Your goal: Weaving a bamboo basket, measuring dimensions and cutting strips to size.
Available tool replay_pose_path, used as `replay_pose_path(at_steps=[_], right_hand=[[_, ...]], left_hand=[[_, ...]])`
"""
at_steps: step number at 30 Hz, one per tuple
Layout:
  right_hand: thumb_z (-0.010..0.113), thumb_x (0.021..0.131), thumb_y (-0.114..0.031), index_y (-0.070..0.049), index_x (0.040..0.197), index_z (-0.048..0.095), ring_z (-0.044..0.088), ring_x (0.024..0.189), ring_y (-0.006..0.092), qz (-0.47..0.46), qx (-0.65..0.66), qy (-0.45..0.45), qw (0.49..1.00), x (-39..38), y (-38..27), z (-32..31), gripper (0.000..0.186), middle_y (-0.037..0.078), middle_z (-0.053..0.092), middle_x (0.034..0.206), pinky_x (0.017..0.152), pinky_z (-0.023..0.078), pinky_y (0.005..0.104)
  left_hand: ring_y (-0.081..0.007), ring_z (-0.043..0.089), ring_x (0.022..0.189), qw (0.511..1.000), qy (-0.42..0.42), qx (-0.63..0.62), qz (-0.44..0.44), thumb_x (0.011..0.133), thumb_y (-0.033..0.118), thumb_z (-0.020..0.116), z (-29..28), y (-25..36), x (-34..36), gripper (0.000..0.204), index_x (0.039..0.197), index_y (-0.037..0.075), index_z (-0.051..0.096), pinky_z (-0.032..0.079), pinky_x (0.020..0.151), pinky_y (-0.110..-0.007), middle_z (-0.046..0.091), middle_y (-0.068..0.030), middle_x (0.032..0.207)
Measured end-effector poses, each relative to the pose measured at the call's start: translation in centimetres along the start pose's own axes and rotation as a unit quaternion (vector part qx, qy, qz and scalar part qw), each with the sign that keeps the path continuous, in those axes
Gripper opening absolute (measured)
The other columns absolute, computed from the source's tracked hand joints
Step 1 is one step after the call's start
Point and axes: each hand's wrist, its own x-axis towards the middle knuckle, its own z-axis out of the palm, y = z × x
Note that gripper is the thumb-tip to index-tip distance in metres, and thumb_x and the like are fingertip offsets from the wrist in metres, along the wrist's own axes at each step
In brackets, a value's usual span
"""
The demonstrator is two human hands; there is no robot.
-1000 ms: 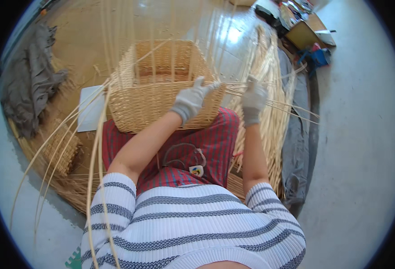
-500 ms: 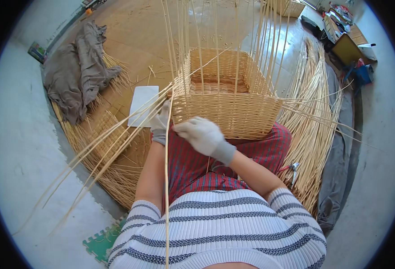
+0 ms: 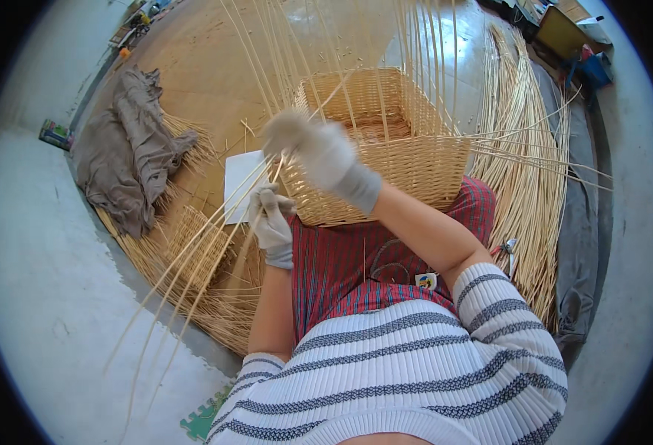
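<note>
A half-woven rectangular wicker basket (image 3: 386, 174) rests on my lap, its upright stakes rising past the top of the view. My right hand (image 3: 315, 152), in a pale glove with a grey cuff, is at the basket's left near corner; motion smears its fingers. Just below it, my gloved left hand (image 3: 271, 222) has its fingers curled round a wicker strand, which blurs as it runs down beside the hand. Several long strands (image 3: 200, 248) stick out from that corner toward the lower left. Others (image 3: 542, 159) jut from the right corner.
A large bundle of wicker rods (image 3: 523, 200) lies on the right, with pruning shears (image 3: 506, 251) on its near side. Left of me are a grey cloth (image 3: 130, 152) over more rods, a small woven piece (image 3: 193, 245) and a white sheet (image 3: 239, 182).
My right hand has risen up and left to the basket corner. My left hand has come down slightly, away from the corner. The long strand hanging down over my lap has swung left.
</note>
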Motion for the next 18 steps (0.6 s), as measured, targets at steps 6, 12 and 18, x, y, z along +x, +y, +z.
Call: replay_pose_path(at_steps=[6,12,18], right_hand=[[0.048,0.101,-0.004,-0.007,0.112,0.054,0.067,0.089,0.0191,0.281,0.285,0.276,0.874,-7.3,6.9,-4.4,0.013,0.008,0.067,0.097,0.071,0.058,0.0330],[0.051,0.100,-0.007,-0.011,0.118,0.055,0.068,0.091,0.0213,0.250,0.240,0.226,0.910,-6.3,6.8,-3.3,0.019,0.010,0.068,0.100,0.077,0.057,0.0330],[0.053,0.087,0.003,-0.014,0.140,0.048,0.065,0.099,0.0304,-0.060,-0.443,0.087,0.890,6.8,5.9,-1.8,0.055,0.016,0.066,0.114,0.082,0.053,0.0379]], left_hand=[[-0.0179,0.066,0.082,0.998,0.029,0.056,0.013,0.103,0.030,0.049,5.3,-2.9,-2.7,0.042,0.134,0.001,0.043,0.056,0.074,-0.031,0.067,-0.0114,0.094],[-0.0205,0.068,0.077,0.991,-0.090,0.080,-0.053,0.100,0.017,0.054,7.3,-3.3,7.1,0.032,0.128,0.003,0.046,0.059,0.065,-0.033,0.064,-0.0106,0.102],[-0.0142,0.062,0.056,0.979,-0.084,0.006,-0.185,0.099,0.018,0.058,8.9,-2.2,6.5,0.014,0.098,0.005,0.054,0.057,0.047,-0.029,0.063,-0.0055,0.089]])
